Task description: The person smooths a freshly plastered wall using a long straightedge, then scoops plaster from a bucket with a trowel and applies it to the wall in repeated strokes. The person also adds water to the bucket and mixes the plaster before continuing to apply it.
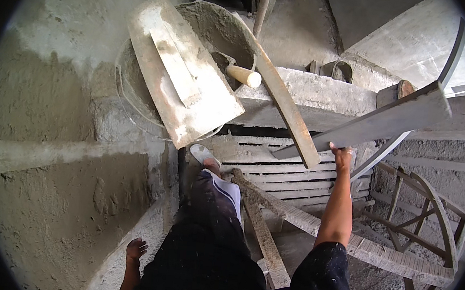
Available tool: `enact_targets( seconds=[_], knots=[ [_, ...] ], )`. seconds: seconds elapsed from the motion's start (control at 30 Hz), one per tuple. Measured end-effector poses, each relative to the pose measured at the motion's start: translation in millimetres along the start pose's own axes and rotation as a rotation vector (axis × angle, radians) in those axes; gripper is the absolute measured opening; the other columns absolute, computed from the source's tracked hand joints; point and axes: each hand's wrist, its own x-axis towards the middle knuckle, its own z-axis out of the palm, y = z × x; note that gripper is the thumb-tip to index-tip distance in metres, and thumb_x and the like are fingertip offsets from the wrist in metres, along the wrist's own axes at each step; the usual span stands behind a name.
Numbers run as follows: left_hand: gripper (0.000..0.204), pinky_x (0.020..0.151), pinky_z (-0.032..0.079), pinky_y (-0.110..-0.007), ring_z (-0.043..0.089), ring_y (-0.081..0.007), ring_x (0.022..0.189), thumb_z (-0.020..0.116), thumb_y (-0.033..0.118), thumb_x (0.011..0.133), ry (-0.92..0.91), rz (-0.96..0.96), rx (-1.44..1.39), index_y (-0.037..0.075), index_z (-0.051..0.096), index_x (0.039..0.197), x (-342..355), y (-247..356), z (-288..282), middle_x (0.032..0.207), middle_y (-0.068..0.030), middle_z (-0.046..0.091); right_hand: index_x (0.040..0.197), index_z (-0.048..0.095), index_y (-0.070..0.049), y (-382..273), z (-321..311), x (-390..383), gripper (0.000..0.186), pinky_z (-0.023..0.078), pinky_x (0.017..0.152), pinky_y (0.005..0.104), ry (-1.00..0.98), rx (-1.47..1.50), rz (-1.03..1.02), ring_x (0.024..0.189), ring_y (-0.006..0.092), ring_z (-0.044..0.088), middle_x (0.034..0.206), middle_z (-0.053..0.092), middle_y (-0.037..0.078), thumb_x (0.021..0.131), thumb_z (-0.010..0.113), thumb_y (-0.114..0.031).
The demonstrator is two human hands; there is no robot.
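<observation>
In the head view, the right hand (341, 157) is closed on the lower edge of a long grey board (383, 121), thumb showing against its near face. The board slants across the right half, its left end low over a slatted wooden platform (290, 179) and its wider right end raised near a round-ended log (397, 92). A thin curved grey strip (452, 60) passes behind it.

The left hand (135, 248) hangs at the lower left, beside the wall; its fingers are apart and loosely bent, and it appears to hold nothing.

Ahead of the person, a large bucket (213, 23) contains grey mortar. A pale rectangular float (214, 101) lies tilted over it, handle side up, and just to the right is a tool with a rounded wooden handle (243, 76). A curved wooden strip (282, 96) runs from the bucket's far side down toward the board's left end.

The wall (46, 99) on the left has damp, rough plaster. A slippered foot (204, 154) stands below the float; to its right, a mortar-crusted plank (314, 223) crosses toward a wooden frame (424, 219) with a curved member
</observation>
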Motion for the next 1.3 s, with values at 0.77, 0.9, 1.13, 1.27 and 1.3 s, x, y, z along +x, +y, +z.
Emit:
enact_targets(
  seconds=[0.77, 0.9, 1.13, 1.27, 1.3],
  knots=[
    [0.057, 0.080, 0.054, -0.033, 0.070, -0.0221, 0.098, 0.067, 0.040, 0.096, -0.003, 0.124, 0.123, 0.003, 0.054, 0.138, -24, 47, 15, 0.115, -0.0124, 0.070, 0.123, 0.057, 0.003, -2, 8, 63, 0.045, 0.063, 0.077, 0.0378, -0.317, -0.045, 0.206, 0.097, 0.0266, 0.070, 0.114, 0.071, 0.016, 0.083, 0.073, 0.012],
    [0.056, 0.081, 0.054, -0.033, 0.070, -0.0221, 0.097, 0.066, 0.039, 0.096, 0.005, 0.117, 0.140, 0.003, 0.054, 0.137, -27, 47, 13, 0.115, -0.0125, 0.070, 0.122, 0.059, 0.003, 13, 19, 61, 0.044, 0.063, 0.078, 0.0383, -0.351, -0.046, 0.232, 0.097, 0.0265, 0.070, 0.114, 0.071, 0.015, 0.082, 0.074, 0.012],
    [0.055, 0.079, 0.055, -0.033, 0.070, -0.0217, 0.096, 0.065, 0.038, 0.097, -0.003, 0.107, 0.172, 0.003, 0.054, 0.137, -33, 50, 17, 0.114, -0.0126, 0.070, 0.120, 0.062, 0.004, 32, 24, 64, 0.049, 0.057, 0.088, 0.0381, -0.342, -0.520, 0.042, 0.100, 0.0226, 0.069, 0.113, 0.074, 0.013, 0.077, 0.085, -0.002],
    [0.055, 0.077, 0.055, -0.033, 0.071, -0.0221, 0.094, 0.064, 0.038, 0.097, 0.000, 0.100, 0.209, 0.002, 0.054, 0.137, -31, 48, 16, 0.113, -0.0133, 0.071, 0.119, 0.063, 0.005, 43, 26, 80, 0.055, 0.053, 0.093, 0.0391, -0.307, -0.523, 0.083, 0.106, 0.0290, 0.069, 0.115, 0.073, 0.017, 0.076, 0.089, -0.017],
    [0.055, 0.075, 0.055, -0.033, 0.071, -0.0220, 0.092, 0.063, 0.038, 0.098, -0.004, 0.114, 0.218, 0.002, 0.053, 0.137, -31, 46, 15, 0.111, -0.0134, 0.071, 0.121, 0.062, 0.006, 47, 25, 84, 0.058, 0.052, 0.096, 0.0403, -0.245, -0.699, 0.060, 0.113, 0.0334, 0.067, 0.119, 0.071, 0.021, 0.078, 0.088, -0.022]
  ],
)
